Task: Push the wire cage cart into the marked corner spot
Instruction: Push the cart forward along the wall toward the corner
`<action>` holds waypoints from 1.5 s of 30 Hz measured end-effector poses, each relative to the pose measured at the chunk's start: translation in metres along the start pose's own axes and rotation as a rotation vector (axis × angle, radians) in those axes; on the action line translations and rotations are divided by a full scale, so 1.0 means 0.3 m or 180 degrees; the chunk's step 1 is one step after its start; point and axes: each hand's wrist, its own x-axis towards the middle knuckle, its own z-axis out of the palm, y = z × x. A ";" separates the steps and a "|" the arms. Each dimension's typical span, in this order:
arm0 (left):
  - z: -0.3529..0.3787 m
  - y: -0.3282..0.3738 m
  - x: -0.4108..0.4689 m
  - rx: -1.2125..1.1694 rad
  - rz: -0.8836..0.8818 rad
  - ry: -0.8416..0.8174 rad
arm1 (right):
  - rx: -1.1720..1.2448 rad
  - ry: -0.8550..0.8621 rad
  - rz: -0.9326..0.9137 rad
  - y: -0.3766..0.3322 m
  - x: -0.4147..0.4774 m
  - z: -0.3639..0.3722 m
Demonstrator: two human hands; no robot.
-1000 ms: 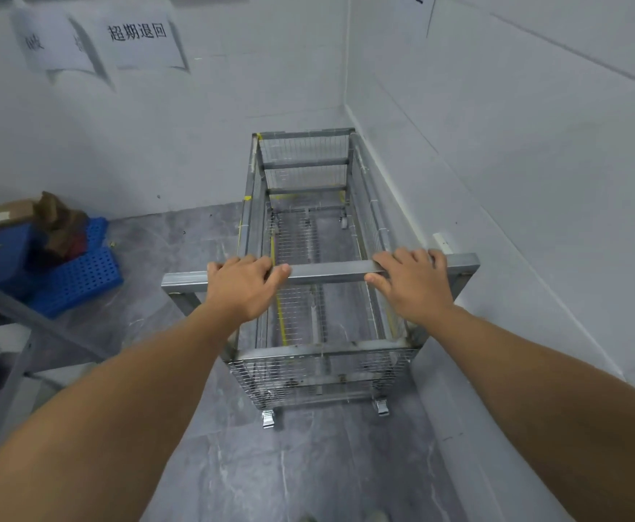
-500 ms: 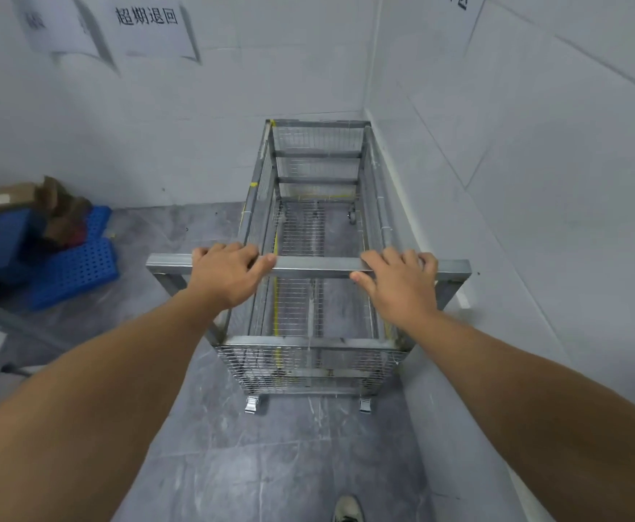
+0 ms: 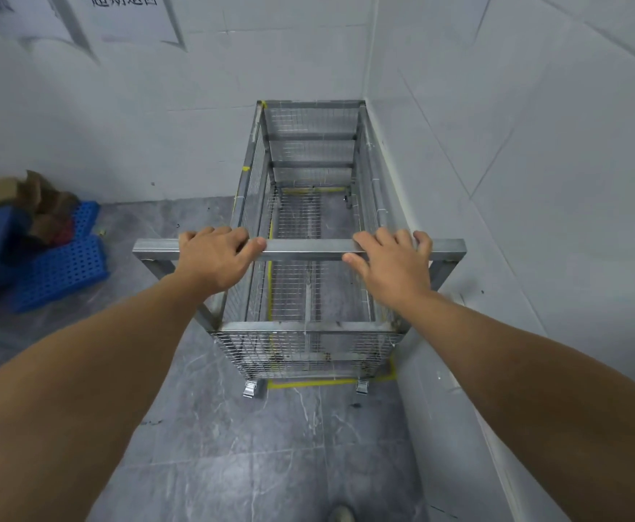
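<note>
Grey tiled floor (image 3: 270, 465) meets two white walls in a corner at 12 o'clock. The wire cage cart (image 3: 308, 227) stands there over yellow floor tape (image 3: 308, 383), alongside the right wall. Left hand (image 3: 216, 258) and right hand (image 3: 391, 265) are both wrapped over its handle bar (image 3: 304, 249). Blue pallets (image 3: 63, 265) lie at 9 o'clock.

One cart (image 3: 310, 235) — two hands (image 3: 216, 259) (image 3: 393, 267)

Dull metal wire cage cart (image 3: 310, 254) (blue pallet (image 3: 63, 263) seemingly plastic)
</note>
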 end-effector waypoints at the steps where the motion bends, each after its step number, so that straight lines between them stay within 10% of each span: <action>1: 0.000 -0.001 0.013 0.0010 0.0011 0.0000 | -0.0002 0.0004 -0.0008 0.004 0.013 0.001; 45: -0.019 0.023 0.169 0.0144 0.0009 -0.0337 | 0.0032 0.0050 0.0294 -0.028 0.144 -0.001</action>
